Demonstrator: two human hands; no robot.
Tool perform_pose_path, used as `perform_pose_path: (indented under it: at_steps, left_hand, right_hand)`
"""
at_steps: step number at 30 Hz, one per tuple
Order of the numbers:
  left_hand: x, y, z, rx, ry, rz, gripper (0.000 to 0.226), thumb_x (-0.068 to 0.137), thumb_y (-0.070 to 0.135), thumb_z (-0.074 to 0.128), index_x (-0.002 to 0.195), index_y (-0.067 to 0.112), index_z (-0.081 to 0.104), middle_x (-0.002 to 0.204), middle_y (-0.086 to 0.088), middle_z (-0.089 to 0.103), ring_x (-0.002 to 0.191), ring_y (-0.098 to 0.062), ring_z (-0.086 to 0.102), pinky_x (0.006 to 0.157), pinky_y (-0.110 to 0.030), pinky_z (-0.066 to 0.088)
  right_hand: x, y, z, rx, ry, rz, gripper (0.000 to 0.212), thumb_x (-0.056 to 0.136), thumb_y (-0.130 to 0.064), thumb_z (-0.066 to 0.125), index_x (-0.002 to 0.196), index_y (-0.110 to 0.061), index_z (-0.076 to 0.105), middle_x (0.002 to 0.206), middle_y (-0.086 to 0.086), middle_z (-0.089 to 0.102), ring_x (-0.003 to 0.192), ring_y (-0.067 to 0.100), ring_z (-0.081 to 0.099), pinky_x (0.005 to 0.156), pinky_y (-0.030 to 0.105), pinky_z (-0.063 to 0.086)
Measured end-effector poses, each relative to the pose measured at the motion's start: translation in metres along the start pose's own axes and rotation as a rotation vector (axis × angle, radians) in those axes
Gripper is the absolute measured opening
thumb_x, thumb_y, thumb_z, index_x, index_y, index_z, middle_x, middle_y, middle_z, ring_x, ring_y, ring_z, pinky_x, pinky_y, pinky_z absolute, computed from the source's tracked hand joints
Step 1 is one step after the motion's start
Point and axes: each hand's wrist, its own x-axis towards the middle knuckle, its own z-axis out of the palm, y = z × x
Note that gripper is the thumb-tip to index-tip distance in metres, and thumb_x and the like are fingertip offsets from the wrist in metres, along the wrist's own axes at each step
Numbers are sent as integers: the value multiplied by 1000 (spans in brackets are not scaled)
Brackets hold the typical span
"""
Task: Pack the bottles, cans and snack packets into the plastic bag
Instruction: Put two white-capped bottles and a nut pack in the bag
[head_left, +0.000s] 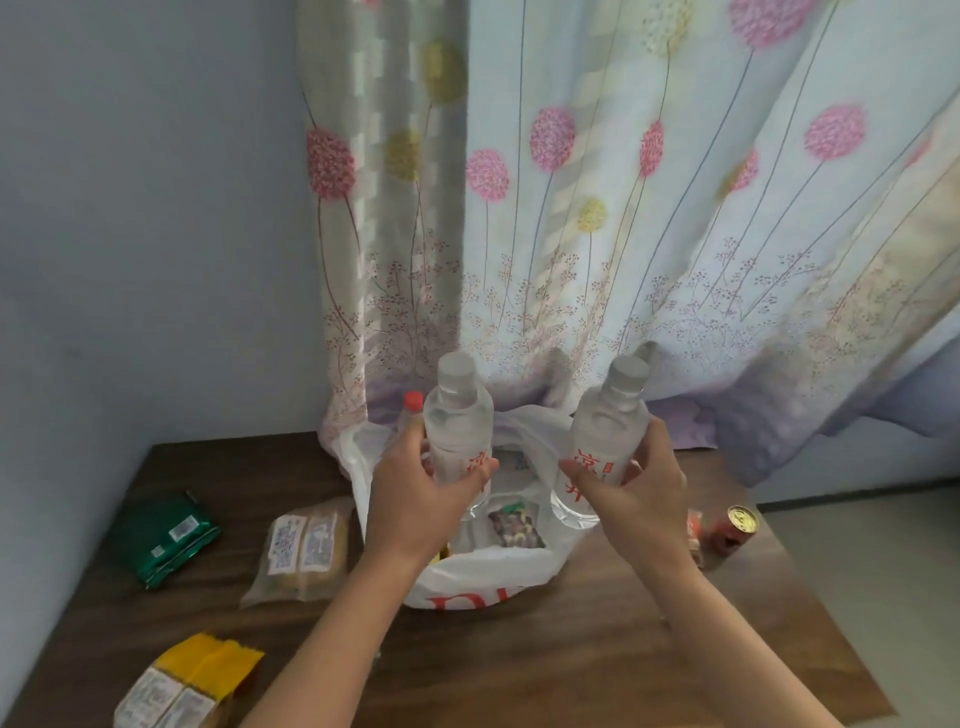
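My left hand (415, 499) grips a clear water bottle (457, 415) with red lettering, held upright above the open white plastic bag (483, 577). My right hand (639, 493) grips a second clear bottle (608, 431), tilted slightly right, over the bag's right side. Inside the bag lies a snack packet (514, 527). A red-capped bottle (413, 402) stands behind my left hand, mostly hidden. On the table to the left lie a green packet (166, 538), a clear biscuit packet (304, 551) and a yellow packet (192, 680). A red can (732, 530) stands to the right.
The dark wooden table (571, 649) sits in a corner against a pale wall and a flowered curtain (623, 234) that drapes onto its back edge. The table's right edge drops off just beyond the can.
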Motion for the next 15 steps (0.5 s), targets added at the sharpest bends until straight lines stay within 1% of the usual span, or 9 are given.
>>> perform_pose_path:
  at_steps: [3,4,6,8,9,11,12,13,15]
  left_hand:
    - [10,-4,29,30,12,-28,54,70,49,91,109,56,53,103,44,62,96,21,58,70,0,45]
    - [14,-5,39,40,17,-42,54,70,47,91,106,58,52,100,44,63,96,20,59,71,1,44]
    - [23,-9,59,67,35,-59,54,69,46,92,106,55,54,94,35,66,95,19,59,72,0,44]
    - [33,-15,79,90,43,-85,55,69,46,91,112,48,56,98,29,67,96,13,62,72,-6,48]
    - [38,-18,89,96,44,-101,58,69,47,90,116,44,57,102,26,68,97,7,64,75,-11,50]
    - [50,-27,106,109,60,-131,63,70,46,90,121,39,55,108,20,68,99,-4,67,81,-28,56]
    - [56,-32,114,117,73,-141,63,70,45,91,121,38,54,108,19,68,99,-6,67,81,-32,56]
    - [62,-37,120,125,88,-147,62,70,43,92,119,38,54,107,19,69,98,-6,67,80,-31,56]
    - [72,-45,132,129,118,-163,59,70,37,93,115,39,54,104,21,69,96,0,66,77,-29,54]
  right_hand:
    - [17,18,1,2,-39,9,69,68,-35,96,123,-33,55,103,-21,69,94,1,68,76,20,55]
    - [23,25,2,13,-52,21,68,68,-32,96,122,-32,55,103,-23,69,94,-1,67,75,16,54]
    - [34,39,8,34,-82,43,65,69,-27,96,119,-32,55,101,-29,68,92,-6,67,72,10,51]
    - [46,51,16,36,-133,63,63,71,-27,94,118,-34,54,100,-29,68,91,-7,66,70,11,51]
    - [52,57,21,47,-159,75,63,71,-26,93,120,-33,53,99,-25,69,92,-5,66,72,15,53]
    - [65,67,33,60,-207,84,64,73,-27,91,124,-31,53,103,-18,70,97,1,67,80,26,56]
    - [71,72,39,57,-228,79,64,74,-28,90,125,-29,52,107,-17,68,100,2,66,82,27,55]
    - [78,77,45,58,-248,75,64,75,-28,90,126,-27,51,109,-19,65,103,2,65,82,25,54]
    - [90,88,56,71,-275,97,64,75,-27,90,125,-25,50,107,-28,57,106,-7,59,79,19,50]
